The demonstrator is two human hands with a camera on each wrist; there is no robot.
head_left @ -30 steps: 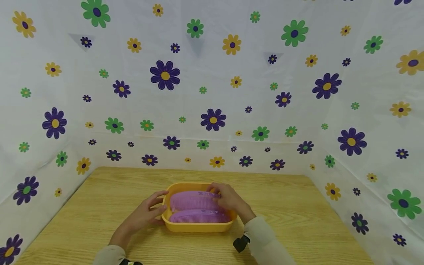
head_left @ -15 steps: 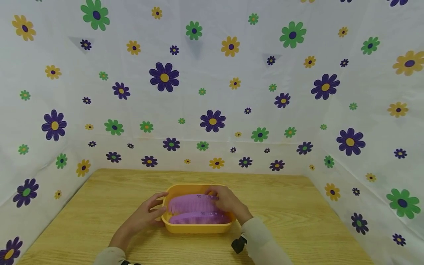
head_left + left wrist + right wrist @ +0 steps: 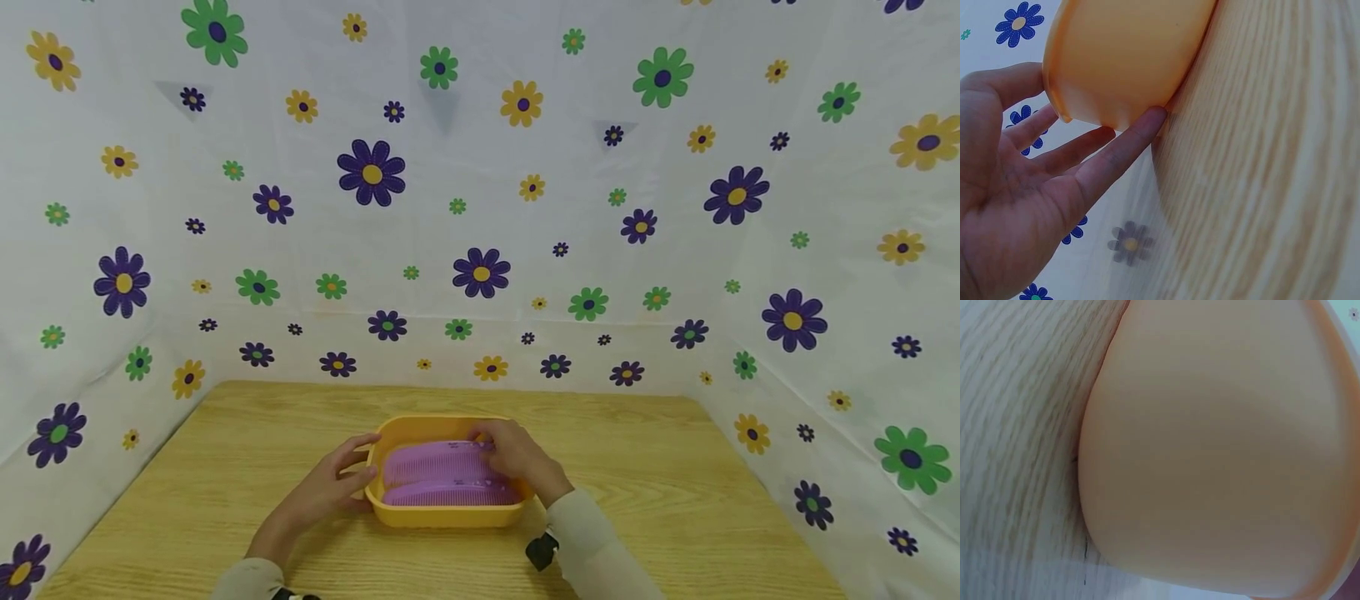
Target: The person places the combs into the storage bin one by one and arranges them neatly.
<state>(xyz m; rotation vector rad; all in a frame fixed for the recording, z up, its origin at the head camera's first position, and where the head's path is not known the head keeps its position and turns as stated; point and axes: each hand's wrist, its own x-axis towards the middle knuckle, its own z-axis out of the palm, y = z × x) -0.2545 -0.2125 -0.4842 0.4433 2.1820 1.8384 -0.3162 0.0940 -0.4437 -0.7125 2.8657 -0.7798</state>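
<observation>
Two purple combs lie in a shallow yellow plastic basin (image 3: 450,518), one behind the other, teeth towards me. My right hand (image 3: 519,457) reaches over the basin's right side, its curled fingers gripping the right end of the far comb (image 3: 435,461); the fingertips are partly hidden. In front of it lies the near comb (image 3: 450,493). My left hand (image 3: 330,483) touches the basin's left end with spread fingers. In the left wrist view the thumb (image 3: 1125,147) meets the lower wall. Basin wall (image 3: 1210,450) fills most of the right wrist view, without the hand.
The basin stands on a wood-grain table (image 3: 637,500). White cloth with printed flowers (image 3: 480,208) rises behind the table and on both sides. A dark wrist strap (image 3: 542,552) sits by the right sleeve.
The far comb has shifted slightly left and towards me under the right hand, which moved a little the same way. The left hand stays at the basin's end.
</observation>
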